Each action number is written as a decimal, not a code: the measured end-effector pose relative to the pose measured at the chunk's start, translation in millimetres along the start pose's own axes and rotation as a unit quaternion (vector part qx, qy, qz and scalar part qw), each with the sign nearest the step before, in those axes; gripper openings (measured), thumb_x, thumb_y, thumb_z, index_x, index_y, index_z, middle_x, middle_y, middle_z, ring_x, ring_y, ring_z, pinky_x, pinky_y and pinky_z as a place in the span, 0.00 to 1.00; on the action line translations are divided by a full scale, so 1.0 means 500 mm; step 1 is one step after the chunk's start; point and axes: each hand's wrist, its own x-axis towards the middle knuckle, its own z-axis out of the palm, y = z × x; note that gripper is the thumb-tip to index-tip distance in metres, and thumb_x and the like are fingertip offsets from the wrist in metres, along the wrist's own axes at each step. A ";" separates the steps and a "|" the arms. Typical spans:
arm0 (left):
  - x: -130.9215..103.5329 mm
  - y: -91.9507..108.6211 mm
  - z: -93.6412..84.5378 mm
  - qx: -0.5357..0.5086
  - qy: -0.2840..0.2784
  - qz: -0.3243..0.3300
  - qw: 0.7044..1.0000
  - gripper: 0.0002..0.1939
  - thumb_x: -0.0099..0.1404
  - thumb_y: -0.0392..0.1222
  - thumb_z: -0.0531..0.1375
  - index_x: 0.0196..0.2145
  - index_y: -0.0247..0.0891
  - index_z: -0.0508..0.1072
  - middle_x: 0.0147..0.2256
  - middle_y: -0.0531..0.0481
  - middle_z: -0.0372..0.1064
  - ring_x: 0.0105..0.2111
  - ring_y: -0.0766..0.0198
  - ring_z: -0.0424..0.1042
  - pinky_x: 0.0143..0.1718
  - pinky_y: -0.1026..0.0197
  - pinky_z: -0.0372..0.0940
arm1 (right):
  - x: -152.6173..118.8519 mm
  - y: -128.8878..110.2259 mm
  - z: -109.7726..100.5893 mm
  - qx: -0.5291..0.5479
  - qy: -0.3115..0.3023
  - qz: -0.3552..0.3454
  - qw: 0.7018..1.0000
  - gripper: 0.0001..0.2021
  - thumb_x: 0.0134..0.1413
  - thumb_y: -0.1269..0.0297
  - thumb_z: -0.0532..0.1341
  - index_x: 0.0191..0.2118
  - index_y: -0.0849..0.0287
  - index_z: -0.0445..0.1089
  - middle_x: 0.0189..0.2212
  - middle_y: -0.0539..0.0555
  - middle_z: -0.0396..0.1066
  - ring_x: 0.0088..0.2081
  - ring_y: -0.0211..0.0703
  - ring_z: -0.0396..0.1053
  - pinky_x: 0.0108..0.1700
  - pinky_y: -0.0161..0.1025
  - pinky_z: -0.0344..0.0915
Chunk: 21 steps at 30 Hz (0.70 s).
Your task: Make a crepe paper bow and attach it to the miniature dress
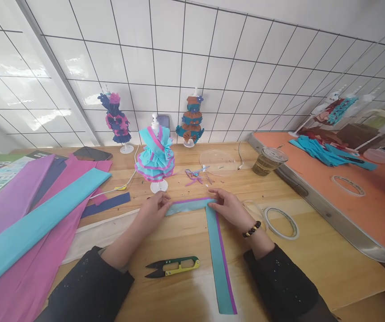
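A turquoise fabric strip with a purple edge [220, 259] lies on the table, one part pointing toward me and a shorter part running across to the left. Whether it is one folded strip or two pieces, I cannot tell. My left hand [155, 209] pinches the left end of the crosswise part. At the corner, my right hand [225, 205] has its thumb and fingers closed on the fabric. Thread snips [173, 267] with green and yellow handles rest below, between my forearms. Just beyond my hands stands a small dress form in a turquoise and pink ruffled dress [155, 154].
Pink, purple and turquoise fabric pieces [38, 214] cover the left side. A roll of tape [281, 223] and a lidded cup [269, 161] are at the right. Two more dressed forms, one navy and pink [117, 118], one brown and teal [192, 118], stand by the tiled wall.
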 end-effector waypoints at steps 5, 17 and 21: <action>0.001 -0.008 0.002 -0.004 0.015 -0.012 1.000 0.15 0.58 0.45 0.52 0.43 0.37 0.62 0.26 0.53 0.66 0.27 0.64 0.67 0.29 0.62 0.60 | -0.001 0.012 -0.019 0.035 0.024 0.017 0.999 0.19 0.45 0.64 0.59 0.46 0.59 0.65 0.26 0.49 0.65 0.29 0.38 0.64 0.32 0.36 0.63; 0.001 -0.020 -0.002 0.085 0.057 0.079 0.992 0.09 0.59 0.40 0.52 0.36 0.37 0.68 0.35 0.46 0.67 0.37 0.60 0.66 0.39 0.57 0.62 | -0.003 -0.003 -0.061 0.221 0.033 0.099 0.970 0.20 0.41 0.62 0.63 0.44 0.60 0.67 0.30 0.51 0.65 0.28 0.35 0.64 0.30 0.35 0.64; -0.002 -0.001 -0.005 0.076 0.120 0.126 0.982 0.10 0.59 0.42 0.54 0.37 0.37 0.69 0.39 0.44 0.67 0.44 0.57 0.64 0.46 0.53 0.59 | -0.004 -0.019 -0.072 0.311 0.020 0.121 0.942 0.21 0.39 0.60 0.65 0.43 0.58 0.67 0.29 0.49 0.66 0.27 0.35 0.65 0.30 0.34 0.65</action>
